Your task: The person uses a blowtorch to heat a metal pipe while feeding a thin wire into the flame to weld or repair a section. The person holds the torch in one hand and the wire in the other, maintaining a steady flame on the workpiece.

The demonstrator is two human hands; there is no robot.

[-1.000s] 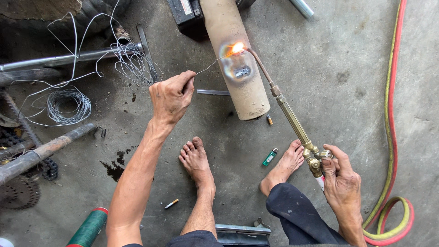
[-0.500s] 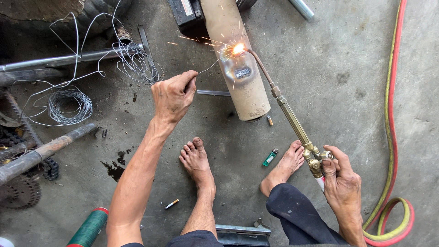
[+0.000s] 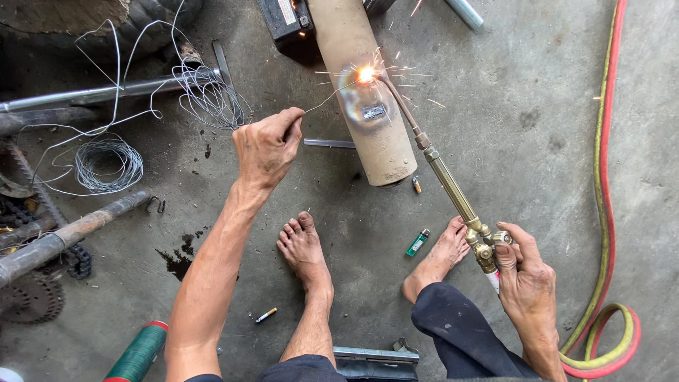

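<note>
Both grips are closed on tools. A thin filler wire (image 3: 327, 101) is pinched in the left hand (image 3: 265, 147), between thumb and fingers, and its far end is led to the glowing spot (image 3: 366, 73) on a tan metal pipe (image 3: 361, 85) that lies on the concrete floor (image 3: 523, 141). The brass gas torch (image 3: 453, 191) is gripped at its valve end by the right hand (image 3: 525, 277); its slim tip is held at the same bright spot, from which sparks are thrown outward. The pipe is seen in the upper middle, its open end turned toward the person's bare feet. Just beside that end a small brass piece is seen, and a green lighter (image 3: 417, 242) lies near the right foot. A cigarette butt (image 3: 266, 315) lies near the left foot. To the left, loose coils of grey wire (image 3: 107, 161) are spread over the floor beside rusty bars and a chain with a sprocket. Red and yellow twin hose (image 3: 605, 212) runs down the right side and is looped low at the corner. A green cylinder (image 3: 138, 354) is seen at the lower left.
</note>
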